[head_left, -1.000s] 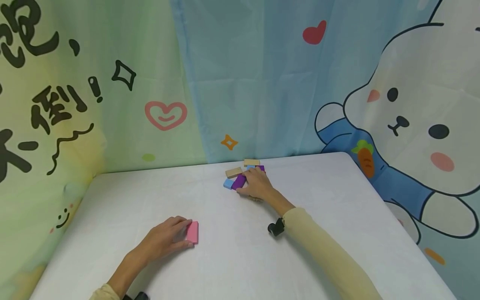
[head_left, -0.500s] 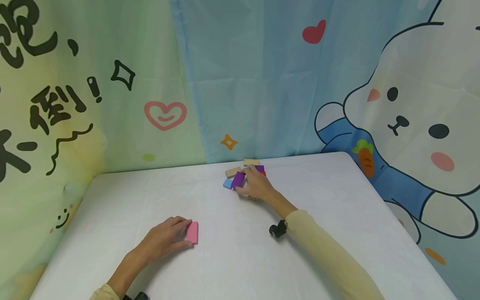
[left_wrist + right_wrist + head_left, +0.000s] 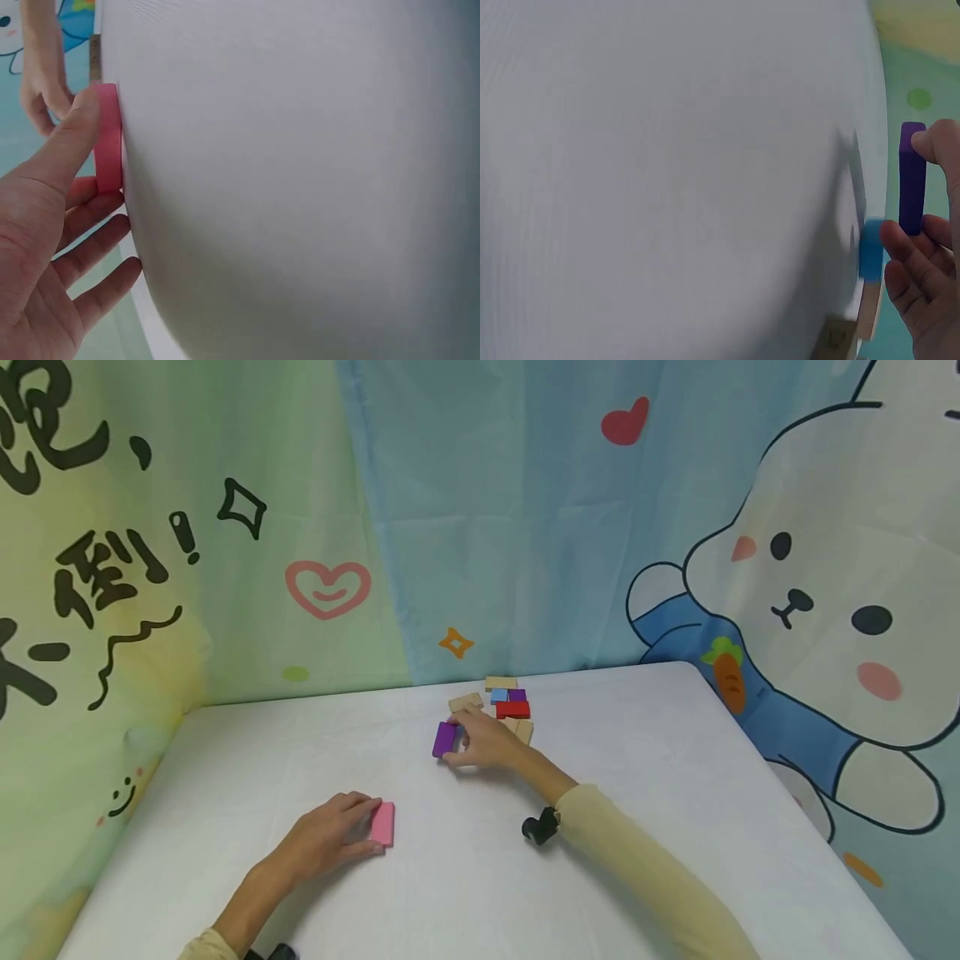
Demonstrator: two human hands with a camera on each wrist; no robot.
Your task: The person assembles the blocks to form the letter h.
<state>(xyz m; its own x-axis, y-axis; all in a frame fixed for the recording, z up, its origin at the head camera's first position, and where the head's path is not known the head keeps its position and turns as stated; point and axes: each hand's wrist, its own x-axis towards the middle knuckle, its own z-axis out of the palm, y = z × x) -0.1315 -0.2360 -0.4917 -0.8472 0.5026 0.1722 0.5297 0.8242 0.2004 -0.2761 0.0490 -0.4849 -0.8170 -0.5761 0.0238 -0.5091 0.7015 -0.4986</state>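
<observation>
A pink block (image 3: 382, 824) lies on the white table, and my left hand (image 3: 330, 835) pinches it by its two ends between thumb and fingers. In the left wrist view the same pink block (image 3: 109, 139) shows its narrow side. Farther off, my right hand (image 3: 487, 740) holds a purple block (image 3: 444, 739) by its ends. The right wrist view shows this purple block (image 3: 912, 180) raised off the table. Just behind the right hand are a red block (image 3: 513, 710), a small blue block (image 3: 498, 696) and a small purple block (image 3: 517, 695).
Wooden blocks lie around the red one: one at the back (image 3: 501, 682), one at left (image 3: 466, 702), more by the right wrist (image 3: 522, 728). Another blue block (image 3: 871, 250) shows under the right fingers. A printed curtain (image 3: 480, 527) hangs behind the white table (image 3: 262, 752).
My right hand has lifted the purple block out of the group and carried it left and slightly nearer, uncovering the red and wooden blocks. The left hand and pink block stay put.
</observation>
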